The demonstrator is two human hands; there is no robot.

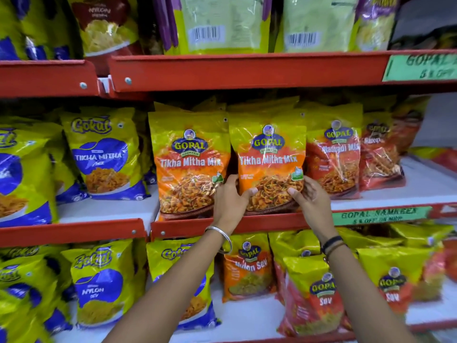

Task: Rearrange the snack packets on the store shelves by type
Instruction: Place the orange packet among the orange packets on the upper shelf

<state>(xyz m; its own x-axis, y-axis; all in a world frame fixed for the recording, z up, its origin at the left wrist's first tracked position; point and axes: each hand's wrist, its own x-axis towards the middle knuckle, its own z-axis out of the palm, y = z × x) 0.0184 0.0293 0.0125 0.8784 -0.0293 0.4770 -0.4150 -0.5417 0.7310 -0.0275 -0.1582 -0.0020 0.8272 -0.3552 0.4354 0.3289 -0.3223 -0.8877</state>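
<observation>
An orange and yellow Gopal Tikha Mitha Mix packet (269, 154) stands upright on the middle shelf (247, 222). My left hand (228, 199) grips its lower left edge and my right hand (310, 199) grips its lower right edge. A second Tikha Mitha Mix packet (188, 164) stands just to its left, touching it. To the right stands a red Gopal Kathiyawadi Mix packet (333, 154), with another red Gopal packet (379, 154) beyond it.
Yellow and blue Gokul Tikha Mitha packets (103, 154) fill the left of the middle shelf. The lower shelf holds Gokul Nylon Sev (101, 283), Gopal Nylon Sev (247, 266) and Gopal Sev packets (316, 293). The top shelf (247, 70) carries more packets. A green price label (378, 215) sits on the shelf rail.
</observation>
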